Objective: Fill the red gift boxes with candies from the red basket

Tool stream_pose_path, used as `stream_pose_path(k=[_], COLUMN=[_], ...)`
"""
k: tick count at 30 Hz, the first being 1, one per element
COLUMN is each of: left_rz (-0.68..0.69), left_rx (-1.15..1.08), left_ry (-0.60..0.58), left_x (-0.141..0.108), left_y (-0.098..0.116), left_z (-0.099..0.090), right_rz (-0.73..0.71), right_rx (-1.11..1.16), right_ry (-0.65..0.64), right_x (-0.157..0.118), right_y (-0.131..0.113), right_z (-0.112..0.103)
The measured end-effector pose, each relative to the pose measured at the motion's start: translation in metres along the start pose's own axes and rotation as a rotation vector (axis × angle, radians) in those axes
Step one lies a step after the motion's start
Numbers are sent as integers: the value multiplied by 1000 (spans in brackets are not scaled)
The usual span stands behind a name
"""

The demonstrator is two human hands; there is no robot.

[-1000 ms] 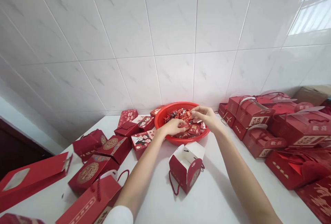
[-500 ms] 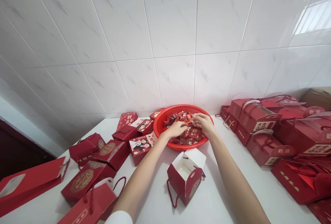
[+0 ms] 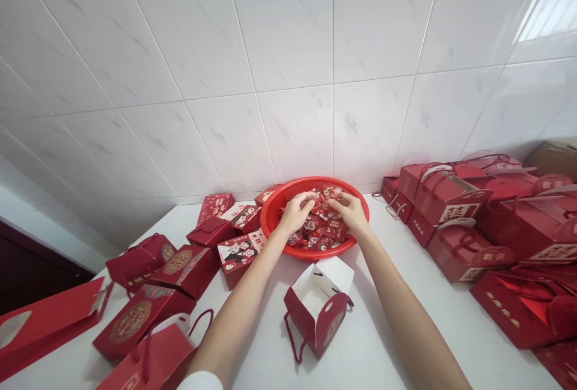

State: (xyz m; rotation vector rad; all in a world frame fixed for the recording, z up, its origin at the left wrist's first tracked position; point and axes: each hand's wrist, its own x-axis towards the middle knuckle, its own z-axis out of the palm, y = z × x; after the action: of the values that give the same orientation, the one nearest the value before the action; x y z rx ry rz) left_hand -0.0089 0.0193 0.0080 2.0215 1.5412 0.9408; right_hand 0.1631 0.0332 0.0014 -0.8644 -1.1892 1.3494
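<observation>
- My left hand (image 3: pixel 295 214) and right hand (image 3: pixel 350 213): fingers curled at the wrapped packets (image 3: pixel 319 229); grip cannot be determined.
- Red basket (image 3: pixel 315 255): holds packets, near the table's (image 3: pixel 268 342) back edge.
- Open box (image 3: pixel 330 319): upright, just before the basket.

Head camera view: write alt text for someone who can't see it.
Two bare hands, left and right, reach into a red plastic basket of small red-wrapped packets on a white table. An open, empty red box stands in front, with more red boxes on both sides and a tiled wall behind.
</observation>
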Motion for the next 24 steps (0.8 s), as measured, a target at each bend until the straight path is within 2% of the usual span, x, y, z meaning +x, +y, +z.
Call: stream_pose_path(k=[3,6,9,14,18,24], left_rz=[-34,-47,-81,-70,-5,-62], left_rx=[105,216,326,448,461,388], left_ry=[-174,-369,-462,-469,-461,-458], left_x=[3,13,30,45,36,22], left_y=[-4,-5,-5,-1,2,2], left_z=[3,7,12,15,9,2], right_rz=[-23,-29,-29,-35,-41,-40], right_rx=[41,71,92,119,142,168], right_ry=[119,164,180,190,194,215], right_x=[3,4,2,1,2,2], right_y=[3,3,2,-1,-1,0], right_z=[-3,-3,-2,-1,0,1])
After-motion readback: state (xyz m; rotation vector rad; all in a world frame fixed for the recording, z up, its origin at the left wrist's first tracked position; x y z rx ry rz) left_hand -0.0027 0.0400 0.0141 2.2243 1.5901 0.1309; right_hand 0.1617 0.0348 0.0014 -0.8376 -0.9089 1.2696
